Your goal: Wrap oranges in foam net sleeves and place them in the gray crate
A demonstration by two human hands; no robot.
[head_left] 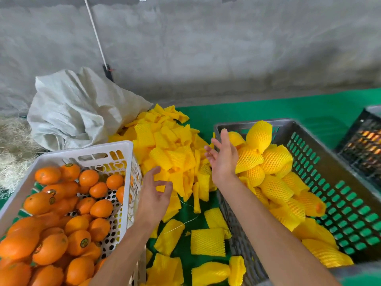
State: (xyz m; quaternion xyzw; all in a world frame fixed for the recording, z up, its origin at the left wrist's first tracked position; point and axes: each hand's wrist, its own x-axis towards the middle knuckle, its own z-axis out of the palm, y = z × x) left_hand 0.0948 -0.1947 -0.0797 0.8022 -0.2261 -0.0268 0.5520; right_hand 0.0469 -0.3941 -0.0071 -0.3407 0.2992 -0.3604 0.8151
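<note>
A white basket at the lower left holds several bare oranges. A heap of yellow foam net sleeves lies in the middle on the green mat. The gray crate on the right holds several sleeved oranges; one wrapped orange is in the air just beyond my right hand. My right hand hovers open over the crate's left rim, fingers spread, holding nothing. My left hand hangs with loosely curled fingers above the near edge of the sleeve heap, empty.
A crumpled gray woven sack sits behind the basket against a concrete wall. A black crate with oranges stands at the far right. Dry straw lies at the left. Loose sleeves scatter on the green mat between basket and crate.
</note>
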